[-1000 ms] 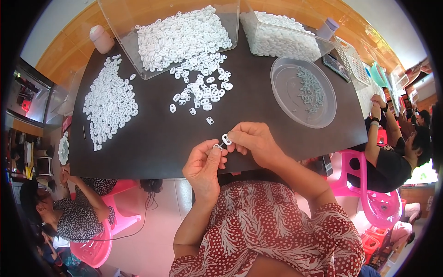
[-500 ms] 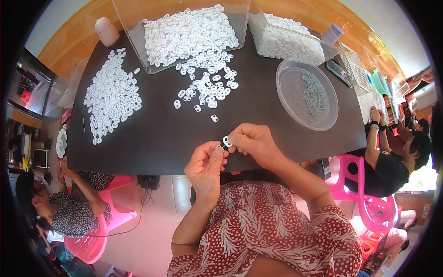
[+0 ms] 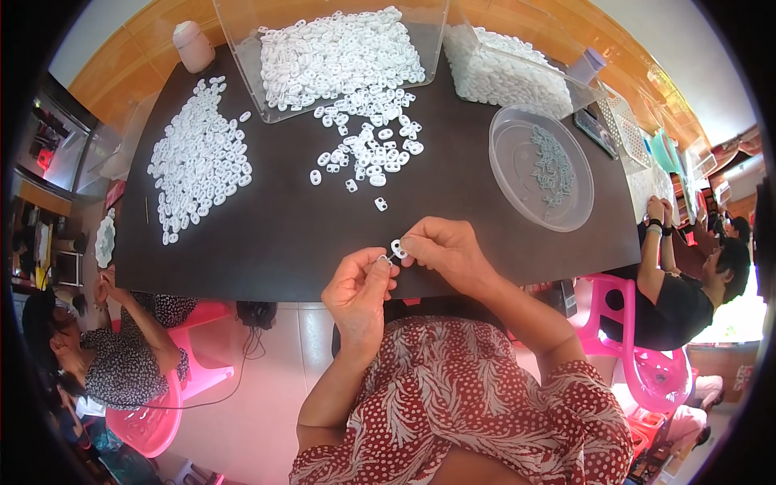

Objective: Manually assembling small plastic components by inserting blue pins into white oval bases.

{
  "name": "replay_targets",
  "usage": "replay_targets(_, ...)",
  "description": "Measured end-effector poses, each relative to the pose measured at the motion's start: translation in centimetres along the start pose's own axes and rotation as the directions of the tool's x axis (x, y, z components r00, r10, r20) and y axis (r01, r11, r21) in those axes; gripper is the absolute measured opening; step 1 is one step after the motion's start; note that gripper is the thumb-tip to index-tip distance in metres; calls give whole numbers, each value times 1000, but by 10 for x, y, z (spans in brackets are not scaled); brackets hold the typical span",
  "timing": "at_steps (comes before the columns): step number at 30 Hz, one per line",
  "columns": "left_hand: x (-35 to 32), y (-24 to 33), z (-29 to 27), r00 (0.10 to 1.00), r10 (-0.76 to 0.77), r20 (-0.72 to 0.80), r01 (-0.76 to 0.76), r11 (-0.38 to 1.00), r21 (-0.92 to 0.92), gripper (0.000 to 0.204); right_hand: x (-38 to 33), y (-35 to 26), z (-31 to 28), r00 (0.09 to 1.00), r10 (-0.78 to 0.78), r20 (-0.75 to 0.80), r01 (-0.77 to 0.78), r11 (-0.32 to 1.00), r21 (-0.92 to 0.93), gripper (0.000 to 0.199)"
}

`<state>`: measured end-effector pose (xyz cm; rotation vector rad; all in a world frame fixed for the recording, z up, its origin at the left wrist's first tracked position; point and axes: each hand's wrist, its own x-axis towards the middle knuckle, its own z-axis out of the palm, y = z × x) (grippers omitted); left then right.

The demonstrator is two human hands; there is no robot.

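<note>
A dark table [image 3: 267, 242] spans the scene. At its far edge a clear bin [image 3: 242, 48] spills white plastic rings [image 3: 368, 145] toward the middle; a second heap of rings [image 3: 198, 166] lies to the left. A round clear dish [image 3: 505, 174] sits on the right. At the near edge, the right hand [image 3: 444, 252] pinches a small white ring piece [image 3: 398, 248] between thumb and forefinger. Just left, the left hand [image 3: 358, 289] has its fingers closed on what seems a thin metal part [image 3: 382, 259], too small to tell surely.
</note>
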<state>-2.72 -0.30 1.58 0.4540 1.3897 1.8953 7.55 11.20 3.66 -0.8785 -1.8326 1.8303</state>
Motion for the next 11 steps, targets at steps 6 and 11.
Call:
replay_targets(6, -1, -1, -1, 1000, -2, -5, 2, 1000, 6, 11, 0, 3, 1, 1000, -15, 3, 15, 999, -32, 19)
replay_targets(11, -1, -1, -2, 1000, -14, -10, 14, 1000, 7, 11, 1, 3, 2, 1000, 1, 17, -1, 1000, -26, 18)
